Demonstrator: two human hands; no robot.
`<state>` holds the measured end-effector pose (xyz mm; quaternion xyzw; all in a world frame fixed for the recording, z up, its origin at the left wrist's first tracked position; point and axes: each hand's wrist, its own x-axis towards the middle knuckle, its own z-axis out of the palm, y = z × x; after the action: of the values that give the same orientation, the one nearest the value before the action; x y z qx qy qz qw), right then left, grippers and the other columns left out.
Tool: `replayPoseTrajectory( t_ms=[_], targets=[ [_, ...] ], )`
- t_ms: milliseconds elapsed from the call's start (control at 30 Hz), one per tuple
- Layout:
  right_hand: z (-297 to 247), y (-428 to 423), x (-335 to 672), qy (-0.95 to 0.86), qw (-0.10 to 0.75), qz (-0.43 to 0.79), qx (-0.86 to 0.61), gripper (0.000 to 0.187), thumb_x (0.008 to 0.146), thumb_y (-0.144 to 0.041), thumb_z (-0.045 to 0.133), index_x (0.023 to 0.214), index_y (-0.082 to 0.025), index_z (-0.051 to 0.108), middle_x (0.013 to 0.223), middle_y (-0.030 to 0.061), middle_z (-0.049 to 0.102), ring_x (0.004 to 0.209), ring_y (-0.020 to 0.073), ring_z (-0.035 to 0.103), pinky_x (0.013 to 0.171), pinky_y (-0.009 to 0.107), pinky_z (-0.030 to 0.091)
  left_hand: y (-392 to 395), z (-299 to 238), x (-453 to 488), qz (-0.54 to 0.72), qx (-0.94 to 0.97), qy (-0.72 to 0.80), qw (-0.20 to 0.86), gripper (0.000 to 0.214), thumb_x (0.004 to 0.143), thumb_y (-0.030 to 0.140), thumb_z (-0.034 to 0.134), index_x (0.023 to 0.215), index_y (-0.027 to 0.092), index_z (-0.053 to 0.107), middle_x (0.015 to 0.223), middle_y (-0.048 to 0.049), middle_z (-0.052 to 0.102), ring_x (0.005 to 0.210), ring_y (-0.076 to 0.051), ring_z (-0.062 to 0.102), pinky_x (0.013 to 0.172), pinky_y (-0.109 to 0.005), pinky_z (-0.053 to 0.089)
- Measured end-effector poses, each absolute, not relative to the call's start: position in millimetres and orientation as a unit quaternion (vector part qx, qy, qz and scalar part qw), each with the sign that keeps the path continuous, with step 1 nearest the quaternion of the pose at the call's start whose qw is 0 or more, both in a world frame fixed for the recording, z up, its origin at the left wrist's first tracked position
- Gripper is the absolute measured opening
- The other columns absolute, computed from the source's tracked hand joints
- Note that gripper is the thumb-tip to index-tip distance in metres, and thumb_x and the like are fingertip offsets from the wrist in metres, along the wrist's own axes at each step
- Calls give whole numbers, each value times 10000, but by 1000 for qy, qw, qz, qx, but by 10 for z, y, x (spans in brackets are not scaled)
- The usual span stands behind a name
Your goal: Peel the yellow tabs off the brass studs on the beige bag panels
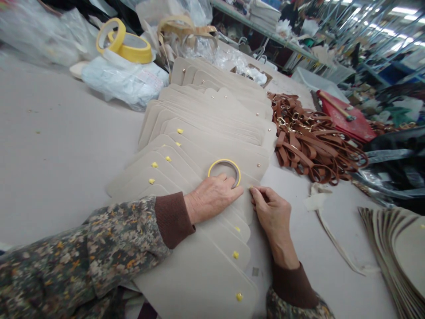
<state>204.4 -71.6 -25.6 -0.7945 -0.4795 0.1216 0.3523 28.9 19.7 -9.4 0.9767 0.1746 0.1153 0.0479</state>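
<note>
A long overlapping row of beige leather flaps (212, 128) lies on the grey table (56, 146). Several near ones carry small yellow tape patches (235, 254); farther ones show bare metal studs. My left hand (212, 197) rests flat on a flap, fingers stretched, touching a small yellow tape roll (224, 170) lying just beyond the fingertips. My right hand (270, 210) is beside it, fingers pinched together at the flap's edge near the left fingertips; what they pinch is too small to make out.
A heap of brown leather straps with metal clasps (308, 141) lies to the right. Larger yellow tape rolls (128, 42) sit on plastic bags at the back left. Another stack of beige pieces (398, 252) fans out at the near right. A red tray (348, 117) lies beyond.
</note>
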Motion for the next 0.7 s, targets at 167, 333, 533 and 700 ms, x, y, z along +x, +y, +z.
replayPoseTrajectory(
  t_ms=[167,333,533,700],
  targets=[
    [-227,-624,2050,-507,328,99,-791,244,827,-387,572,806,-188,712,633,4,680,550,141,593,600,254,468,218,-41,258,146,978,142,45,149,935,121,392,903,155,534,820,-53,556,736,-202,505,645,-315,433],
    [-79,-739,2038,-570,276,190,-750,212,824,-348,574,778,-196,714,710,6,710,631,152,624,629,251,473,296,21,167,200,967,151,51,184,944,115,377,929,169,552,804,-27,563,740,-170,535,641,-275,432],
    [21,-849,1971,-576,294,226,-729,204,844,-342,586,865,-186,718,739,18,717,619,148,624,597,251,497,365,-19,106,274,945,146,101,236,985,185,386,1191,174,501,861,-10,648,784,-131,622,657,-227,486],
    [50,-764,1840,-619,409,88,-665,181,866,-257,594,1024,-204,666,888,40,714,729,147,646,680,277,530,316,-56,131,333,928,130,102,361,1016,284,366,1342,129,357,932,-42,698,749,-123,668,607,-213,500]
  ],
)
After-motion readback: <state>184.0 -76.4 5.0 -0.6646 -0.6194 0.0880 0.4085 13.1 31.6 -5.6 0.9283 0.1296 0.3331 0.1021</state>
